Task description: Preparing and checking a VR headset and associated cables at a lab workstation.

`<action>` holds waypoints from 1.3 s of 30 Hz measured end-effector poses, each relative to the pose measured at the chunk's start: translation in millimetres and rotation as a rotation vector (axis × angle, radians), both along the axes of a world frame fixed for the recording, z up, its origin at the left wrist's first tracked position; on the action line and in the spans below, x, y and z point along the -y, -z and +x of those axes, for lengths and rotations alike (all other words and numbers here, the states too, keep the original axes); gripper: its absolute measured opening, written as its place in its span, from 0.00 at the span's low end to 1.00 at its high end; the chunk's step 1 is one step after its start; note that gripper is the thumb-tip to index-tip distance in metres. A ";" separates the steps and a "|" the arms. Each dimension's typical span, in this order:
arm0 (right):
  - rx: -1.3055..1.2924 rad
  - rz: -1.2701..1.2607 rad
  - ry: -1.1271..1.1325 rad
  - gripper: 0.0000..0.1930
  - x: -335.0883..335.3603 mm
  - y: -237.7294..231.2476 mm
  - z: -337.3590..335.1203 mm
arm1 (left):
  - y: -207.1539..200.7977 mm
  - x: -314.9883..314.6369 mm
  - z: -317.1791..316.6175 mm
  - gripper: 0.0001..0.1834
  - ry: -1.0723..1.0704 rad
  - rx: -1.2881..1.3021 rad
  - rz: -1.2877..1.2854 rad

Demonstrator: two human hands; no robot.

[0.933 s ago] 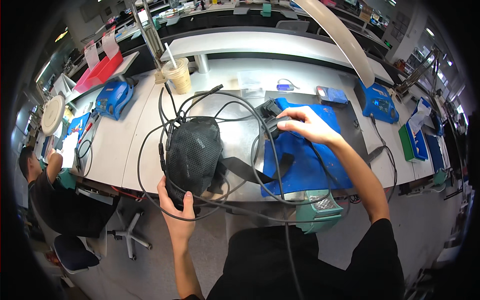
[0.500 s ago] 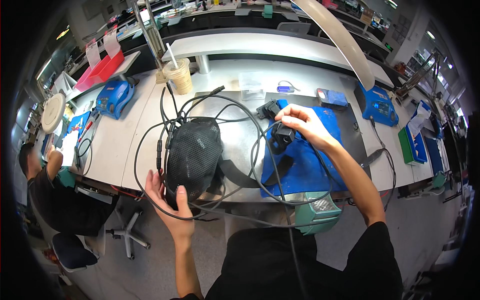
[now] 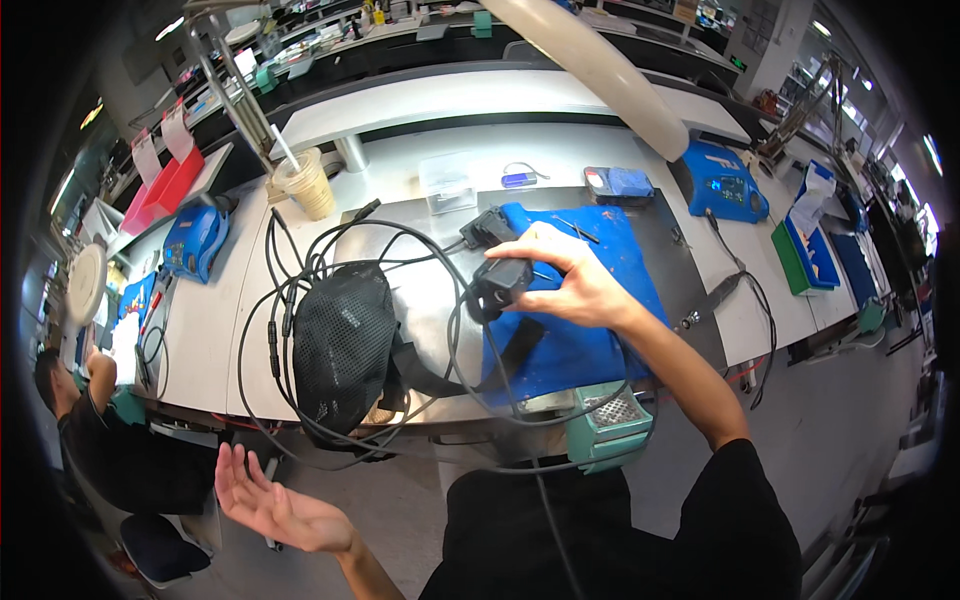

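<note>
My right hand [image 3: 565,275] grips a small black boxy device [image 3: 507,283] between thumb and fingers, over the blue mat [image 3: 600,345]. A second black boxy part [image 3: 488,229] is beside it, and a black strap [image 3: 515,360] lies close by. My left hand [image 3: 280,508] is empty, palm up with fingers spread, off the table's front edge and apart from everything. To its upper right, a black mesh pouch [image 3: 345,345] rests at the table edge. Loops of black cable [image 3: 452,345] run around the pouch and across to the device; one strand hangs toward my lap.
A drink cup with straw [image 3: 305,185] stands at back left, near a clear plastic box [image 3: 448,185]. Blue soldering stations [image 3: 730,185] flank the bench. A green sponge holder [image 3: 610,425] sits at the front edge. A lamp arm [image 3: 600,75] hangs overhead. Another person [image 3: 130,440] sits at left.
My left hand has let go of the mesh pouch and moved down and left, opening. The right hand still grips the device, now with its thumb lower. The whole view has shifted.
</note>
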State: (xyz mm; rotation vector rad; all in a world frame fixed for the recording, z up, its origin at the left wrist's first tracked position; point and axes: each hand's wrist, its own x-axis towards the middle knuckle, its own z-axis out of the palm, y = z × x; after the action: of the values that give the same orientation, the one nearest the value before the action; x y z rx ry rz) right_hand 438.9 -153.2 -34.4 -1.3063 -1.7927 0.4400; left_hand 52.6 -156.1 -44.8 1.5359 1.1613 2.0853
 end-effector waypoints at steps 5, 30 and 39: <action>0.132 0.226 0.170 0.30 13.4 1.4 -16.9 | -6.1 7.5 10.7 0.36 0.046 -0.135 0.095; -0.622 0.583 0.036 0.25 43.3 -98.7 -13.1 | -47.6 -10.1 101.0 0.19 0.786 -1.046 -0.023; -0.719 0.474 -0.004 0.15 42.9 -87.3 -31.3 | -57.5 -57.2 182.8 0.22 1.111 -0.804 0.074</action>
State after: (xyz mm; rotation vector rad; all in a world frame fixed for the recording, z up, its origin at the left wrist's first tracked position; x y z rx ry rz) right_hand 407.6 -196.1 52.9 -0.6852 -1.1874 0.3877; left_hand 235.4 -98.9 12.7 2.3532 0.1829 0.7873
